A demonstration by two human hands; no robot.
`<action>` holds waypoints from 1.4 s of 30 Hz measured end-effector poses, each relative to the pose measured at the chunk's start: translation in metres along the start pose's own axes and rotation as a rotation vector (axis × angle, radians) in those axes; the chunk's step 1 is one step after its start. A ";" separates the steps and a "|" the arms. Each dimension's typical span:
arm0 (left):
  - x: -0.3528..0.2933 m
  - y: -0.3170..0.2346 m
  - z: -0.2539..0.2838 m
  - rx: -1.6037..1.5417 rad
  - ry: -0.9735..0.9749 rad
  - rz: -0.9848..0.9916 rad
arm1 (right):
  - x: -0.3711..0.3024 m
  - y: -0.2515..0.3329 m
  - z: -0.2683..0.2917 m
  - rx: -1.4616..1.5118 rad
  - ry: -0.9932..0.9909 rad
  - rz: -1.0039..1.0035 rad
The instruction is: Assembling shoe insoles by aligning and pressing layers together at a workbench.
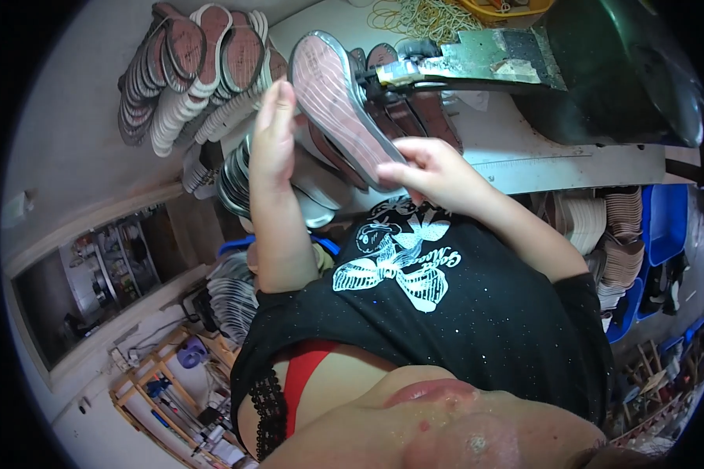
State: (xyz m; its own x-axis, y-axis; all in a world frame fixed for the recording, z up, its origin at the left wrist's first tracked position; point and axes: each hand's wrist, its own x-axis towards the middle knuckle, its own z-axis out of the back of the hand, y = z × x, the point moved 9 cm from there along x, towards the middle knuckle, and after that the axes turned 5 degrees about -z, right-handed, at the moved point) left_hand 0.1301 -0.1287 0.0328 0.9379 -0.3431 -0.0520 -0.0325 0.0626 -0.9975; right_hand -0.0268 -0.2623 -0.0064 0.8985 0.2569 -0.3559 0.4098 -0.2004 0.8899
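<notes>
A long insole-shaped shoe sole [340, 98], reddish-brown with pale wavy lines and a grey rim, stands tilted in front of the sewing machine's head [414, 66]. My right hand [432, 168] pinches its narrow lower end between thumb and fingers. My left hand [274, 137] is raised beside the wide end at the left, fingers stretched out; whether it touches the rim I cannot tell. The sole's right edge lies close to the machine's needle area, which is partly hidden. More reddish-brown soles [434, 117] lie on the worktable behind it.
Stacks of soles [184, 62] stand at the far left of the worktable [524, 168]. A green machine arm [485, 59] reaches in from the right. Tangled yellowish cord [414, 19] lies at the back by a yellow tray [516, 9]. Blue bins [665, 223] and sole stacks stand at the right.
</notes>
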 end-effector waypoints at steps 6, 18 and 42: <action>-0.046 0.026 0.085 1.401 -0.076 0.092 | 0.001 0.000 -0.001 -0.662 -0.270 0.135; -0.073 0.062 0.113 1.532 -0.315 0.107 | -0.029 -0.031 -0.016 -0.416 -0.083 0.119; -0.079 0.037 -0.067 0.979 0.103 -0.633 | -0.026 -0.069 -0.001 0.022 -0.144 -0.128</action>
State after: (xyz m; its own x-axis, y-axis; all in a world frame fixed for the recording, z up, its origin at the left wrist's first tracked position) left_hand 0.0319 -0.1617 -0.0028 0.6576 -0.6430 0.3927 0.7523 0.5332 -0.3869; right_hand -0.0784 -0.2537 -0.0588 0.8515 0.1442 -0.5041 0.5239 -0.1954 0.8291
